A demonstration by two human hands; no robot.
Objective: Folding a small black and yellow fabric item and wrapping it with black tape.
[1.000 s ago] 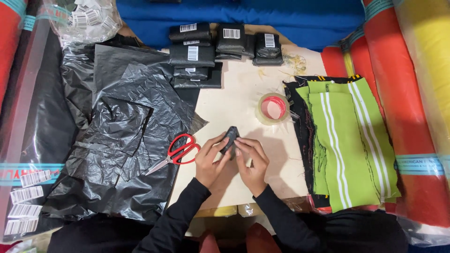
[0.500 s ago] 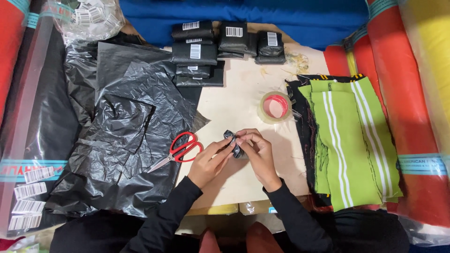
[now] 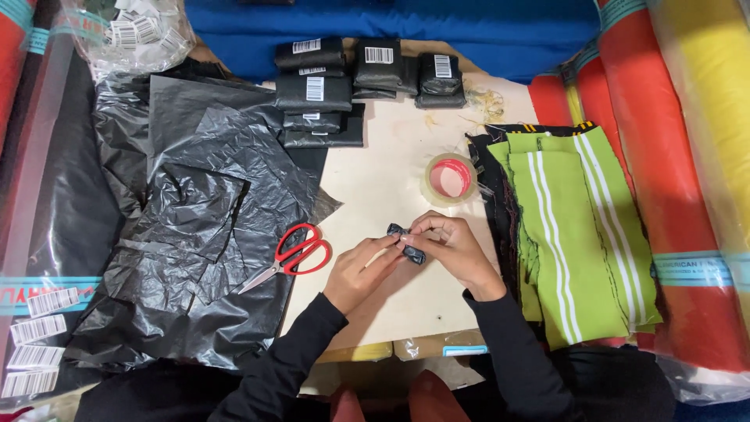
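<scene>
Both hands meet over the pale board (image 3: 375, 180), pinching a small dark folded piece (image 3: 406, 242) between them. My left hand (image 3: 359, 273) grips its lower end, and my right hand (image 3: 453, 246) curls over its upper right side. Red-handled scissors (image 3: 293, 252) lie just left of my left hand, at the edge of the black plastic sheets (image 3: 195, 227). A roll of clear tape (image 3: 450, 179) with a red core stands just above my right hand.
Several black wrapped packets (image 3: 336, 86) with white labels are stacked at the board's far edge. Green fabric strips with white stripes (image 3: 578, 234) lie stacked on the right. Sheets of white labels (image 3: 35, 344) sit at the lower left. Red and yellow fabric rolls (image 3: 687, 156) flank the right side.
My hands have shifted slightly right and up with the small dark piece, turning and folding it between the fingers. Scissors, tape and packets have stayed put.
</scene>
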